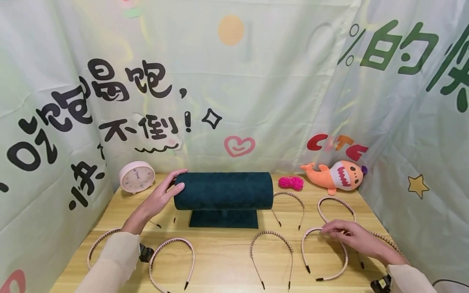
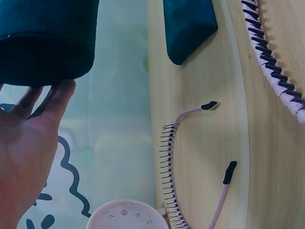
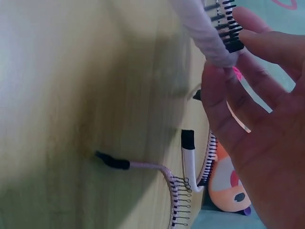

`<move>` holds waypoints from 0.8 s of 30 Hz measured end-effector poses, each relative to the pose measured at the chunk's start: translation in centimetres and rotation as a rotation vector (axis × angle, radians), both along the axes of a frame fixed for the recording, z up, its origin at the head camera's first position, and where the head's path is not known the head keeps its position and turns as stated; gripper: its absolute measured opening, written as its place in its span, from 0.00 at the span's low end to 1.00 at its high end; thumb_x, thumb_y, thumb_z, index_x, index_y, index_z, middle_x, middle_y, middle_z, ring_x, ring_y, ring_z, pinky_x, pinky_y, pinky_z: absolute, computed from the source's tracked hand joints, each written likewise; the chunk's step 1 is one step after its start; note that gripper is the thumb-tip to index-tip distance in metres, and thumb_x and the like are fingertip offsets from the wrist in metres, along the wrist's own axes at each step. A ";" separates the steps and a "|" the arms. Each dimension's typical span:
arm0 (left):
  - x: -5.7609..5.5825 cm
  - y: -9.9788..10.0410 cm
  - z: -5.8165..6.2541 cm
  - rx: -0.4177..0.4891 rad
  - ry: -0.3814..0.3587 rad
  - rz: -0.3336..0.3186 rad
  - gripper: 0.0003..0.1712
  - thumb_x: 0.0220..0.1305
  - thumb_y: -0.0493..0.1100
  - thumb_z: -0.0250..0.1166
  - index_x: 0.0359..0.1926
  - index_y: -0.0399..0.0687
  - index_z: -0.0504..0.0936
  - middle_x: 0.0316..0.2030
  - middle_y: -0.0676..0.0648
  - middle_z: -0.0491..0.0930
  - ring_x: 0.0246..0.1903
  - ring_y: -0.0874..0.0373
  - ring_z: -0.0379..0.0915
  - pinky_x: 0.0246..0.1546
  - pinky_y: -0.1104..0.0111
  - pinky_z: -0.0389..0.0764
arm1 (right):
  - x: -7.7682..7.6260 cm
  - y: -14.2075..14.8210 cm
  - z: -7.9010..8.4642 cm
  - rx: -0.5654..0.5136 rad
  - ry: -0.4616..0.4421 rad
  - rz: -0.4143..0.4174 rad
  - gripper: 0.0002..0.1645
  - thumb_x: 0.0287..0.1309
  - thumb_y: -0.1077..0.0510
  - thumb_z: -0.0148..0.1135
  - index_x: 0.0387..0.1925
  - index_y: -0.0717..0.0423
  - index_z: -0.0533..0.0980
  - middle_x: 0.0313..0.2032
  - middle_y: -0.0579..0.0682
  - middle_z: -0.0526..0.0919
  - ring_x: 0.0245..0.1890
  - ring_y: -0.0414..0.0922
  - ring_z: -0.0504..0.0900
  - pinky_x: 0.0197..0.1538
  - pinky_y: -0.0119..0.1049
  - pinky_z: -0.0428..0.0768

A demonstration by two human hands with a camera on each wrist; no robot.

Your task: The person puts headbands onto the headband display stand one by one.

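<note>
A dark teal velvet roll on a stand sits at the back middle of the table. My left hand touches its left end, thumb at the front and fingers at the upper edge; in the left wrist view, straight fingers meet the roll's end rim. At the right, my right hand pinches the top of a pink headband. Up close, that pink headband shows dark comb teeth inside, between thumb and fingers. In the head view its ends point toward the table's front.
Several comb-toothed headbands lie about, including a thin one in front and a pink one left. Along the back stand a pink clock, magenta yarn and an orange plush toy. Printed cloth walls surround the table.
</note>
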State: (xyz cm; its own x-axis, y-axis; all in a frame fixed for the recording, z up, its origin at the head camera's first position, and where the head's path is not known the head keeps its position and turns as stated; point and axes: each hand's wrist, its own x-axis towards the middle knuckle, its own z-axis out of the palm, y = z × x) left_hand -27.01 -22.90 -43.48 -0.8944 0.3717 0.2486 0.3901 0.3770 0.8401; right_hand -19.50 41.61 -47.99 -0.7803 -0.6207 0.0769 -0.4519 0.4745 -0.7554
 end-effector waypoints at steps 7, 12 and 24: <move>-0.1 0.0 -0.1 0.013 0.001 -0.002 0.31 0.87 0.50 0.52 0.84 0.54 0.62 0.84 0.41 0.58 0.82 0.35 0.52 0.78 0.30 0.53 | 0.2 0.8 0.7 0.046 -0.074 -0.037 0.17 0.83 0.66 0.53 0.62 0.65 0.82 0.59 0.43 0.89 0.53 0.30 0.83 0.47 0.31 0.84; -0.2 0.1 -0.1 0.016 0.000 -0.012 0.31 0.87 0.50 0.53 0.84 0.52 0.62 0.84 0.41 0.58 0.83 0.36 0.51 0.79 0.31 0.51 | 0.4 1.3 1.3 0.063 -0.141 -0.082 0.17 0.84 0.64 0.53 0.62 0.66 0.81 0.58 0.39 0.88 0.51 0.30 0.82 0.46 0.31 0.83; -0.2 -0.1 -0.2 0.033 0.010 -0.021 0.31 0.87 0.49 0.52 0.84 0.52 0.62 0.84 0.40 0.58 0.82 0.35 0.51 0.80 0.31 0.50 | 0.8 2.0 3.6 -0.084 -0.341 -0.038 0.18 0.85 0.65 0.48 0.66 0.65 0.76 0.57 0.41 0.87 0.44 0.40 0.84 0.43 0.35 0.86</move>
